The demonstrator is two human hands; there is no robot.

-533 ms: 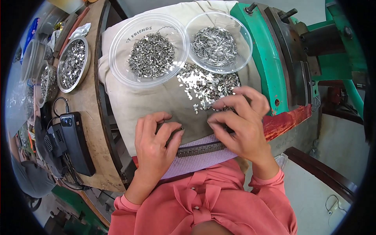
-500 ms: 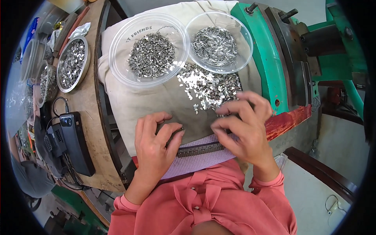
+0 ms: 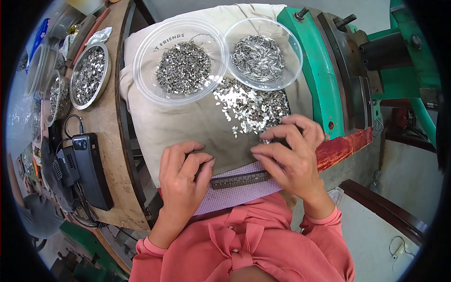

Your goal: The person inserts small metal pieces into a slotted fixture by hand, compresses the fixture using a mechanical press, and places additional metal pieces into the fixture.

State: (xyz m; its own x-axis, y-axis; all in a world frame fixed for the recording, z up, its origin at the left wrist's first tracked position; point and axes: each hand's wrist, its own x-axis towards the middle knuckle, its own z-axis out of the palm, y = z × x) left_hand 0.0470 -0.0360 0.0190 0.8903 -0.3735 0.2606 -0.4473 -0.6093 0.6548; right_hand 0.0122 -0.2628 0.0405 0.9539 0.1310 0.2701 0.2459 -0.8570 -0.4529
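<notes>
- Lining small metal pieces onto a dark narrow strip (image 3: 240,179) seems to be the step in hand; the strip is lying across the near edge of a beige cloth (image 3: 188,127), over a checked fabric.
- Pressing down at the strip's left end, the left hand (image 3: 181,176) is keeping its fingers curled and closed against it.
- Hovering over the strip's right end, the right hand (image 3: 293,157) is pinching its fingers together; whether a piece is sitting between them, I cannot tell.
- Lying just beyond the strip, a loose heap of shiny pieces (image 3: 251,105) is spreading on the cloth; two clear bowls (image 3: 181,61) of similar pieces are standing farther off.
- Judging from this, the next move is calling for a fine, steady pinch and careful seating beside those already placed.
- Looking at the strip: it is slim, straight and ridged.
</notes>
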